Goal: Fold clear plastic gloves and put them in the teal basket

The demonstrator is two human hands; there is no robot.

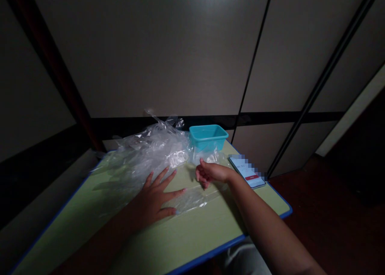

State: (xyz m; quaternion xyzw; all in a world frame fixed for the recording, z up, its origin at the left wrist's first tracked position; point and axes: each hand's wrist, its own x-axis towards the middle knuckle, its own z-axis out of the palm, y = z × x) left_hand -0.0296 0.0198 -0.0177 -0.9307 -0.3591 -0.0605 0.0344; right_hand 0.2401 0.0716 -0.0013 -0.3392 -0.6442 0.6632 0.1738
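My left hand [157, 196] lies with its fingers spread on a clear plastic bag [191, 199] that is flattened on the light green tabletop. My right hand [212, 172] is just past the bag's far side, its thumb apart and its fingers loosely curled, with nothing visible in them. Beyond my left hand rises a crumpled heap of clear plastic bags [153, 146]. Behind my right hand, a small piece of crumpled clear plastic [210, 156] rests against the front of a turquoise plastic basket [207, 139].
A phone [248, 172] with its screen lit lies at the table's right side, close to my right forearm. The table [180, 243] has a blue edge. Large cabinet panels [168, 58] stand right behind it.
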